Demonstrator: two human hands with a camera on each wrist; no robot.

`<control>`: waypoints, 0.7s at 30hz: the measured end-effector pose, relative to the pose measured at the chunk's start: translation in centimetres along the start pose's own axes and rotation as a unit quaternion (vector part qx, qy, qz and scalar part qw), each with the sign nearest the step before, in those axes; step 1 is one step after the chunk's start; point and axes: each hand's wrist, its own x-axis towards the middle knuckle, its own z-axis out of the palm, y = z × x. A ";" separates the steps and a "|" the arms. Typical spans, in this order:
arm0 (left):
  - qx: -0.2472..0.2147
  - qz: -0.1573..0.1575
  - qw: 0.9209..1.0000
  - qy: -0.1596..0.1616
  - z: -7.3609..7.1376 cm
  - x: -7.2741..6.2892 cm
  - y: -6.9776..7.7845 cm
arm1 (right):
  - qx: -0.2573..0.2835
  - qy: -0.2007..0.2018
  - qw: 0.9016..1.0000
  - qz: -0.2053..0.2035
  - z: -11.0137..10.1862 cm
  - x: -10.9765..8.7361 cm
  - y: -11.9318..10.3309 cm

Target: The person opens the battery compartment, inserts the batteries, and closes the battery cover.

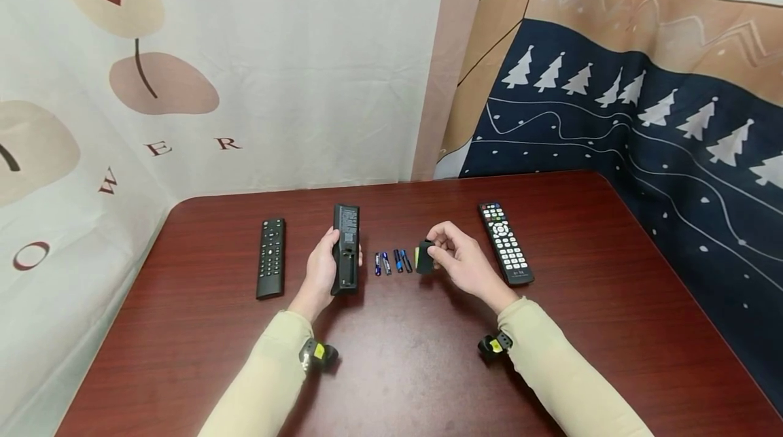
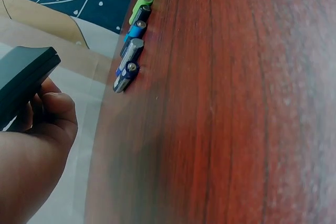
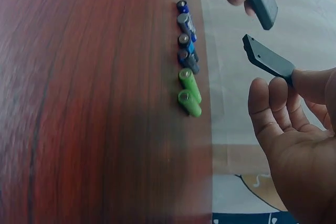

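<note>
My left hand (image 1: 319, 268) grips a black remote control (image 1: 347, 233) with its back turned up; the battery bay at its near end is uncovered. The left wrist view shows only part of this remote (image 2: 26, 80). Between thumb and fingers, my right hand (image 1: 461, 257) pinches a small black battery cover (image 1: 425, 259), held above the table in the right wrist view (image 3: 268, 59). Several blue and dark batteries (image 1: 387, 263) lie in a row between the hands. Green batteries (image 3: 189, 85) lie at the row's right end, mostly hidden behind the cover in the head view.
A black remote (image 1: 271, 257) lies buttons up left of my left hand. Another remote (image 1: 506, 243) with white buttons lies right of my right hand. The reddish-brown table (image 1: 404, 369) ends at the back against hanging cloth (image 1: 306, 83).
</note>
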 end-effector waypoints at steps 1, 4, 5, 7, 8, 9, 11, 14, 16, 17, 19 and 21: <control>0.005 -0.001 1.000 0.001 -0.1 -0.1 0.1 | -0.003 0.000 1.000 0.000 -0.1 -0.1 0.1; 0.012 0.000 1.000 0.002 -0.3 -0.1 0.1 | -0.012 -0.001 1.000 0.001 -0.6 -0.2 0.4; 0.011 0.001 1.000 0.002 -0.3 -0.1 0.2 | -0.015 -0.002 1.000 0.001 -0.7 -0.3 0.5; 0.005 0.005 1.000 0.000 -0.4 -0.1 0.2 | -0.023 -0.002 1.000 0.002 -1.0 -0.4 0.7; 0.003 0.006 1.000 0.000 -0.4 -0.1 0.2 | -0.026 -0.003 1.000 0.001 -1.1 -0.4 0.8; 0.001 0.006 1.000 0.001 -0.5 -0.1 0.2 | -0.028 -0.004 1.000 0.001 -1.2 -0.5 0.9; 0.002 0.006 1.000 0.003 -0.6 -0.1 0.2 | -0.033 -0.007 0.999 0.001 -1.5 -0.5 1.1; 0.005 0.011 1.000 0.005 -0.8 -0.2 0.3 | -0.043 -0.013 0.999 0.005 -1.8 -0.6 1.5; 0.003 0.013 1.000 0.003 -0.8 -0.2 0.3 | -0.053 -0.016 0.998 0.011 -2.0 -0.6 1.7; 0.003 0.016 1.000 0.001 -0.9 -0.2 0.3 | -0.059 -0.017 0.998 0.015 -2.1 -0.6 1.8; -0.001 0.019 1.000 -0.002 -1.0 -0.2 0.3 | -0.067 -0.019 0.997 0.021 -2.3 -0.6 2.0; -0.003 0.018 1.000 -0.002 -1.0 -0.2 0.3 | -0.072 -0.022 0.997 0.025 -2.5 -0.6 2.2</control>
